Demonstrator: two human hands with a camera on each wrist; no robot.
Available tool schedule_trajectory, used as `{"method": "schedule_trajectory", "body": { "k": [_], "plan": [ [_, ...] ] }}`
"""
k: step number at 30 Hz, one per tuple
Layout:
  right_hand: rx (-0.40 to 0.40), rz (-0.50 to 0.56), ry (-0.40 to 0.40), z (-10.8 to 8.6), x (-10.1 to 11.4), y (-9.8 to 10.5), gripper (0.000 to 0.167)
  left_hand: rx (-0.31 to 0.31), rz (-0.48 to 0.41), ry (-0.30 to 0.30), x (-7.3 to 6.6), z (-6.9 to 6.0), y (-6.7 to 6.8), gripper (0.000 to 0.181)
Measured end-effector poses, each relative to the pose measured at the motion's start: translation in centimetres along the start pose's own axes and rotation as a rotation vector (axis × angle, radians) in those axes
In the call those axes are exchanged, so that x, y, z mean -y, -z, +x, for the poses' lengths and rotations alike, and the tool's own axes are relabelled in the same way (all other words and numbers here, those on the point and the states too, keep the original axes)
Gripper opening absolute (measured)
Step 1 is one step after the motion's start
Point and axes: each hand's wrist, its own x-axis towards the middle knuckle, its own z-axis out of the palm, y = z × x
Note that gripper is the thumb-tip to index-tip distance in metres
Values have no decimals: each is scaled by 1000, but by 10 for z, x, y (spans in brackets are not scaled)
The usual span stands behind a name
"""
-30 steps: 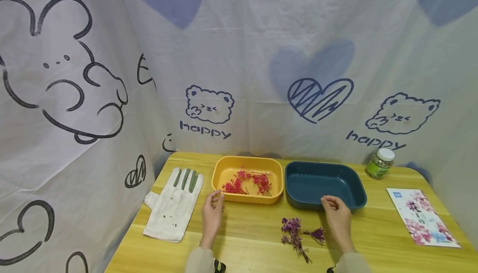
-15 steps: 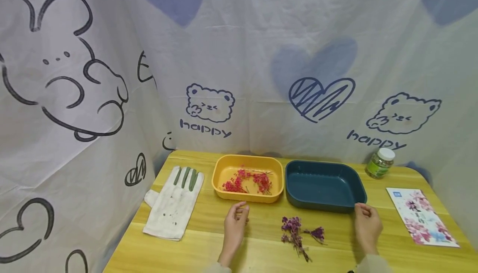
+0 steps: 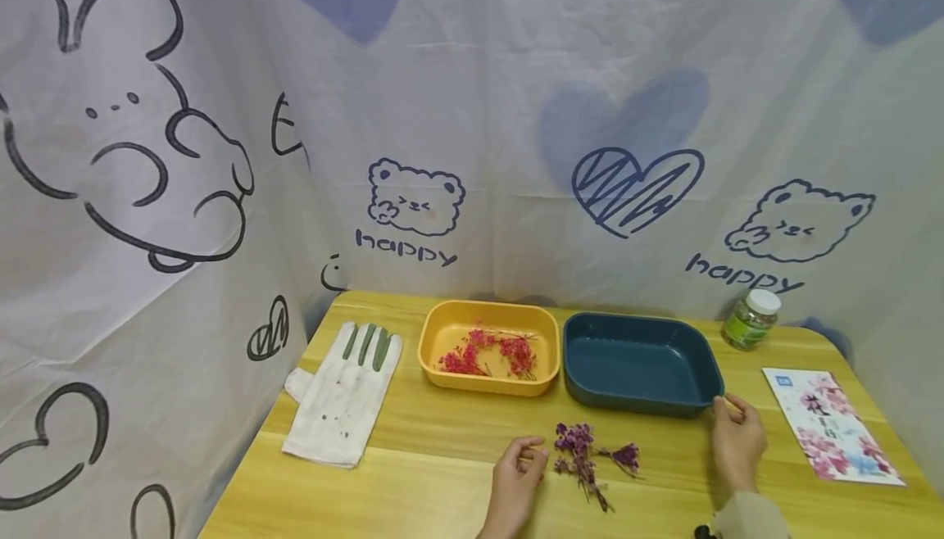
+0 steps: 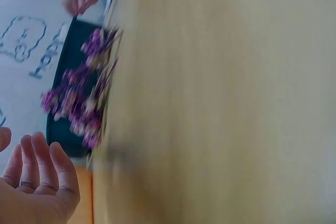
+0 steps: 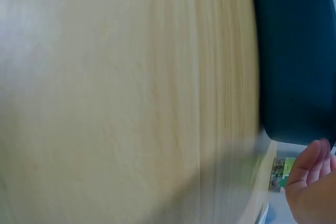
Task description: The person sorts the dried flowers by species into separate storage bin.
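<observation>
My left hand [image 3: 515, 477] is just left of a small bunch of dried purple flowers [image 3: 579, 449] lying on the table. Its fingers are loosely bent and hold nothing; in the left wrist view those flowers [image 4: 79, 95] appear beyond the fingertips. My right hand [image 3: 737, 441] has its fingertips at the front right corner of a dark blue tray [image 3: 634, 396]. The right wrist view shows the right hand [image 5: 315, 182] beside that corner, but whether the fingers pinch the rim is unclear. A purple sprig [image 3: 625, 459] lies right of the bunch.
Left of the blue tray stands a yellow tray [image 3: 490, 386] with red dried flowers [image 3: 472, 355] inside. White gloves [image 3: 342, 412] lie at the left. A lidded jar [image 3: 750, 322] and a floral printed packet [image 3: 833, 424] are at the right. A patterned curtain [image 3: 509, 129] hangs behind.
My left hand has moved right and nearer, from the yellow tray's front to beside the purple flowers. My right hand has slid right along the blue tray's front to its corner.
</observation>
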Motion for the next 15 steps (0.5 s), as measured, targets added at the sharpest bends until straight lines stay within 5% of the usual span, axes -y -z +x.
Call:
{"method": "schedule_trajectory", "body": {
  "k": [9,15],
  "plan": [
    [4,18,5,1,-3,-2,49,93,6,54,15,-13,-29,24],
    [6,12,7,1,-6,-3,50,121,103,121,17,-12,-40,21]
  ]
}}
